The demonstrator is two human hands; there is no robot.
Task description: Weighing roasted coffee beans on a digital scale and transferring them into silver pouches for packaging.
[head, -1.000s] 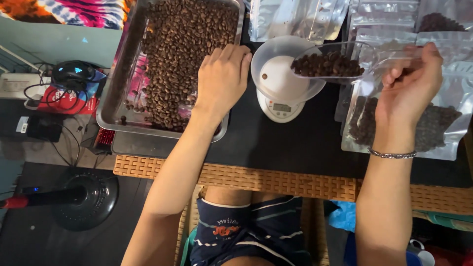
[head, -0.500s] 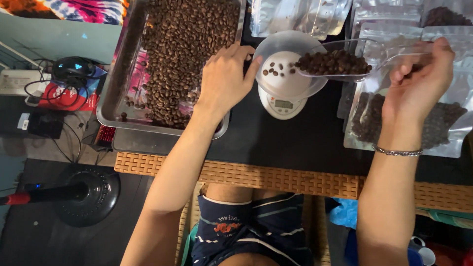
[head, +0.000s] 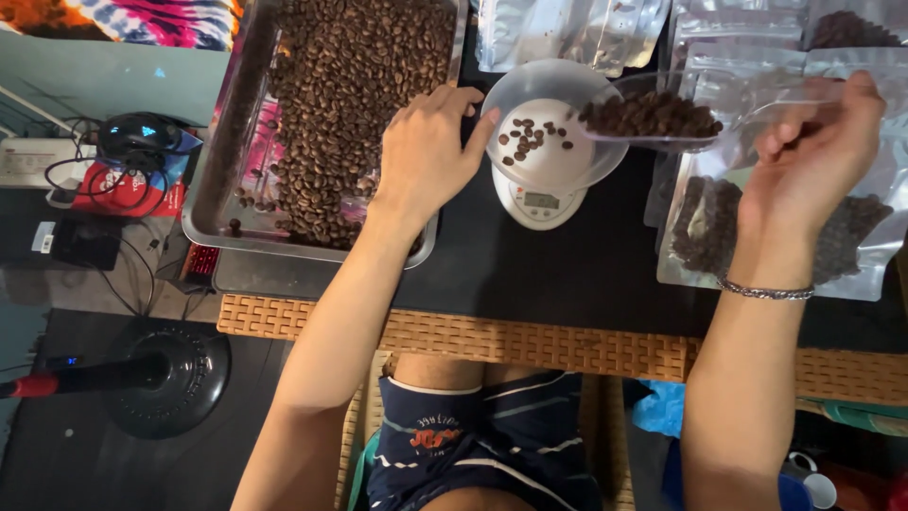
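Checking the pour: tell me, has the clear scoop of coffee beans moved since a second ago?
Yes. The clear scoop in the right hand has shifted left, its tip now over the bowl on the scale.

floor left: black fan base (head: 168, 378), red-tipped pole (head: 57, 381). tangled cables (head: 71, 175), dark mouse (head: 140, 137), black box (head: 71, 241). tie-dye cloth (head: 132, 19) top left. blue bag (head: 662, 409) under desk (head: 530, 274).

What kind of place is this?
Probably a small home workspace for packing coffee: a metal tray of roasted beans, a small white scale, and clear pouches filled with beans on a dark table.
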